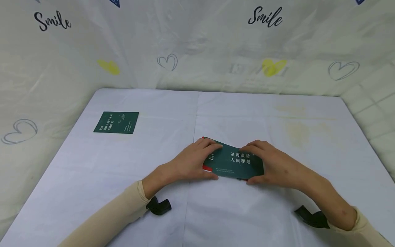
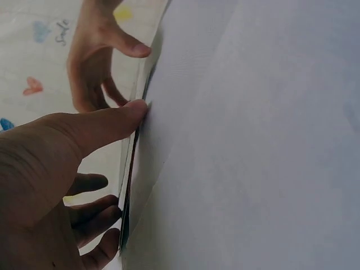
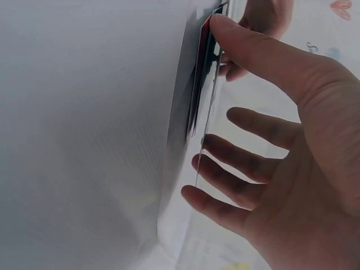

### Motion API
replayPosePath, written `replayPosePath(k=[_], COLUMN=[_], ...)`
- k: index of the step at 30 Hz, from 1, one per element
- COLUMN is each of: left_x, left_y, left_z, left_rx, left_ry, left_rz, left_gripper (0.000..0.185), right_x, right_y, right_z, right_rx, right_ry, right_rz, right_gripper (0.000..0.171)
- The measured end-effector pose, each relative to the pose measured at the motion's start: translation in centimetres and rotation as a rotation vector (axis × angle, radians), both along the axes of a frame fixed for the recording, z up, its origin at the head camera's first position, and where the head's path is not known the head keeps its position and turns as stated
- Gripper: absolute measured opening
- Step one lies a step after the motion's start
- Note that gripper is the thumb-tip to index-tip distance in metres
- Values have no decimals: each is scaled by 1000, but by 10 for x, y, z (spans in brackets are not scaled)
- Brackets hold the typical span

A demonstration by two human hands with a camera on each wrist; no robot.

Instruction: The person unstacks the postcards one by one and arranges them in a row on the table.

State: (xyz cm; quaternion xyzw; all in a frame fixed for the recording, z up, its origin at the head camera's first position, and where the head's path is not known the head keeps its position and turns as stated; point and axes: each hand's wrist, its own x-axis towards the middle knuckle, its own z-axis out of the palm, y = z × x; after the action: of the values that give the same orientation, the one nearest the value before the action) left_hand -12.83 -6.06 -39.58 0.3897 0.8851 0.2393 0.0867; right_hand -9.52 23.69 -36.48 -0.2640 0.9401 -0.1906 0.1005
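Note:
A small stack of dark green cards (image 1: 231, 164) with white Chinese lettering lies near the middle of the white table, a little askew. Red edges of a card (image 1: 207, 168) peek out at its left end. My left hand (image 1: 194, 160) grips the left end, thumb at the near edge and fingers at the far one. At the right end, my right hand (image 1: 273, 166) holds the stack the same way. Seen from the right wrist, the cards (image 3: 209, 73) appear edge-on, with the thumb at their near edge. The left wrist view shows them as a thin dark line.
Another green card (image 1: 116, 122) with white print lies alone at the table's back left. White cloth covers the table (image 1: 148, 151), marked by faint stains at the back right. Behind it hangs a pale curtain (image 1: 203, 41) printed with hearts and lettering. Black straps (image 1: 158, 206) sit at both wrists.

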Motion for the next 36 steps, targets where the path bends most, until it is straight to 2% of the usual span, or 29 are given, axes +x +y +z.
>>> replayPosePath(k=[5, 12, 16, 23, 28, 33, 36], left_x=[0, 0, -4, -12, -13, -16, -17], left_y=[0, -2, -5, -9, -13, -13, -13], left_z=[2, 6, 7, 7, 10, 14, 14], left_rx=[16, 86, 126, 175, 202, 214, 227], left_ry=[-29, -157, -199, -230, -215, -195, -198], left_rz=[8, 44, 70, 107, 123, 130, 135], left_gripper=[89, 86, 88, 91, 88, 88, 87], right_x=[-1, -2, -4, -13, -17, -19, -22], right_y=[-1, -2, -4, -6, -5, -9, -11], right_z=[1, 1, 1, 2, -1, -4, -4], right_rx=[-16, -37, -42, -113, -180, -259, -346], right_ry=[9, -2, -10, -24, -32, -94, -161], right_rz=[-3, 3, -9, -160, -220, -297, -337], right_gripper=[81, 78, 78, 67, 61, 65, 69])
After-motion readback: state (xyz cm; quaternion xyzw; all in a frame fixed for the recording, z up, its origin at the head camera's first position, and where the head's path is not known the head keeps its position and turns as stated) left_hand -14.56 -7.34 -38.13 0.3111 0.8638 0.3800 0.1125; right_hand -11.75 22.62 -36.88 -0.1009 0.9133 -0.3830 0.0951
